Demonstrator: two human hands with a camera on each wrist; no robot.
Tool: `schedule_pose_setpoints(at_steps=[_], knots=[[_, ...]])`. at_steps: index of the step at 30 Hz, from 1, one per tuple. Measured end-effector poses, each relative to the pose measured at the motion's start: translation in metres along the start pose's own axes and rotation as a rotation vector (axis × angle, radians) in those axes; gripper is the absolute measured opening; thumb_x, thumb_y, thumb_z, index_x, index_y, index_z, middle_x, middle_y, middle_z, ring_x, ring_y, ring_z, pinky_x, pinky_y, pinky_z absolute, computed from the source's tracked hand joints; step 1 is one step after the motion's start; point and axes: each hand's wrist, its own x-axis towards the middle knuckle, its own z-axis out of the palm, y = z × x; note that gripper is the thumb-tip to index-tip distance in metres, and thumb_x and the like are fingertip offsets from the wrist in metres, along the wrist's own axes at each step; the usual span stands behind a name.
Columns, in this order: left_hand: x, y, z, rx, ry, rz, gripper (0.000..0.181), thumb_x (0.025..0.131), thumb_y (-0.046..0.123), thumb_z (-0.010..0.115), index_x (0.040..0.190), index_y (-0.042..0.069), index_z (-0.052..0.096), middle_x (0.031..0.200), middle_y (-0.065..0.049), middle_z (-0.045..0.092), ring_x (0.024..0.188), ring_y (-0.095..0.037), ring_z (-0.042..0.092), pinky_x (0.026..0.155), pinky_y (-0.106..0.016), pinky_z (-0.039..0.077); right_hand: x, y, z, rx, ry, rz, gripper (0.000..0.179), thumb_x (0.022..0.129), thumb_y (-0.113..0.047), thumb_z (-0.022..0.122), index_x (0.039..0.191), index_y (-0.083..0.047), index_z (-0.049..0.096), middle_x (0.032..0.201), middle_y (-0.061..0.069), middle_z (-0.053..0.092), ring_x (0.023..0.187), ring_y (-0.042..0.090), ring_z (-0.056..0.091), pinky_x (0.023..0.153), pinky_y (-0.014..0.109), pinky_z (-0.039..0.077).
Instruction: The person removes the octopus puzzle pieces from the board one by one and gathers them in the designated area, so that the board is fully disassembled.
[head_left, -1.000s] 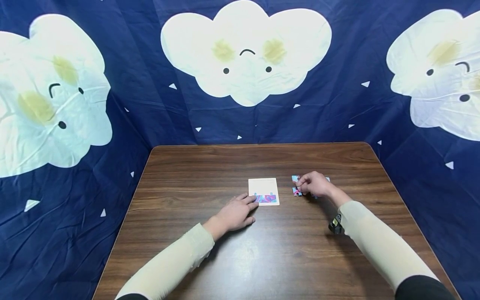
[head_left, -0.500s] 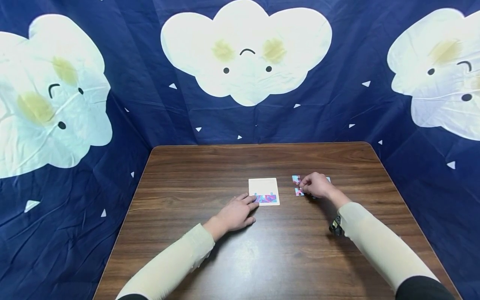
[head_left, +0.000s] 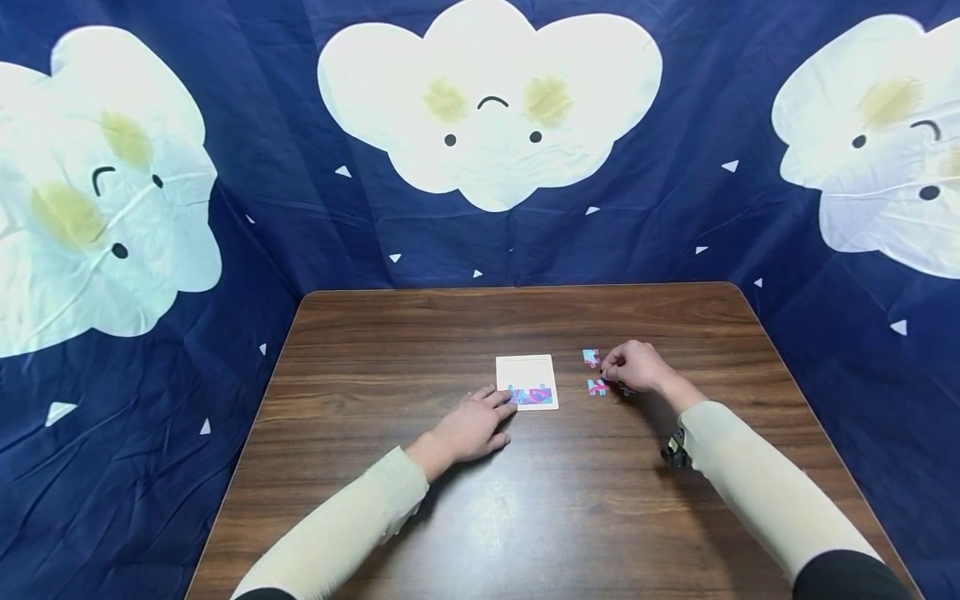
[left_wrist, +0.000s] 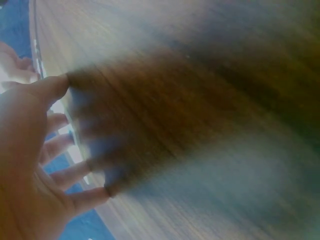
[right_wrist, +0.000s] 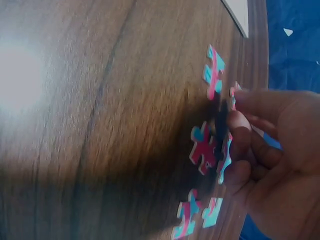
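Note:
My left hand (head_left: 471, 425) lies with spread fingers, its fingertips on the lower left of a white puzzle board (head_left: 522, 368). A joined strip of purple and blue puzzle pieces (head_left: 534, 397) fills the board's lower part. In the left wrist view the left hand (left_wrist: 35, 155) shows straight fingers. My right hand (head_left: 636, 367) is low over loose puzzle pieces, fingers curled and thumb near the index finger; I cannot tell whether they pinch one. One pink and blue piece (right_wrist: 215, 72) lies before the thumb, and a pink piece (right_wrist: 203, 150) lies beside the curled fingers.
Other loose pieces lie around the right hand, including a blue one (head_left: 591, 357) farther back and a pair (right_wrist: 186, 217) in the right wrist view. The brown wooden table (head_left: 495, 517) ends at a dark blue curtain (head_left: 450, 242) with cloud prints.
The loose piece left of the right fingertips has shifted right and slightly nearer. The right fingers have moved slightly right, apart from it. The left hand has stayed on the board.

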Motion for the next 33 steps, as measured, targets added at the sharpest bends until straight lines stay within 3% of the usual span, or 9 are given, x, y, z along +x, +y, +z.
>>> schedule_pose_setpoints(at_steps=[6, 10, 21, 28, 33], knots=[[-0.001, -0.001, 0.001, 0.002, -0.015, -0.003, 0.06, 0.098, 0.046, 0.064, 0.148, 0.015, 0.055, 0.158, -0.007, 0.047, 0.144, -0.039, 0.044, 0.114, -0.058, 0.042, -0.002, 0.001, 0.006, 0.021, -0.048, -0.078, 0.013, 0.085, -0.014, 0.08, 0.097, -0.009, 0.078, 0.08, -0.005, 0.072, 0.073, 0.008, 0.059, 0.074, 0.031, 0.049], [0.0, -0.001, 0.002, -0.003, -0.014, -0.008, 0.06, 0.097, 0.045, 0.065, 0.149, 0.015, 0.055, 0.158, -0.006, 0.047, 0.145, -0.039, 0.044, 0.114, -0.058, 0.042, -0.002, 0.0, 0.01, -0.008, -0.034, -0.113, 0.012, 0.081, -0.009, 0.082, 0.092, -0.009, 0.076, 0.074, -0.008, 0.066, 0.071, 0.007, 0.055, 0.073, 0.03, 0.047], [0.002, 0.0, 0.002, 0.001, -0.016, -0.001, 0.061, 0.098, 0.046, 0.064, 0.149, 0.015, 0.055, 0.158, -0.007, 0.047, 0.145, -0.039, 0.044, 0.115, -0.058, 0.041, 0.0, 0.001, 0.006, 0.011, -0.035, -0.077, 0.012, 0.084, -0.004, 0.073, 0.092, -0.011, 0.079, 0.078, -0.005, 0.072, 0.061, 0.008, 0.057, 0.06, 0.027, 0.048], [0.001, -0.001, 0.0, -0.007, -0.008, 0.0, 0.06, 0.097, 0.046, 0.065, 0.147, 0.014, 0.057, 0.158, -0.008, 0.048, 0.144, -0.039, 0.044, 0.114, -0.058, 0.042, -0.008, 0.011, -0.004, -0.026, -0.011, -0.042, 0.014, 0.086, -0.018, 0.081, 0.095, -0.009, 0.076, 0.073, -0.009, 0.066, 0.064, 0.006, 0.058, 0.077, 0.035, 0.05], [0.002, -0.003, 0.002, -0.012, -0.01, -0.005, 0.06, 0.098, 0.046, 0.064, 0.148, 0.015, 0.056, 0.159, -0.007, 0.046, 0.145, -0.039, 0.043, 0.116, -0.058, 0.04, -0.016, 0.024, -0.01, -0.009, 0.0, 0.016, 0.013, 0.086, -0.017, 0.082, 0.093, -0.009, 0.074, 0.076, -0.006, 0.067, 0.071, 0.011, 0.06, 0.081, 0.04, 0.051]])
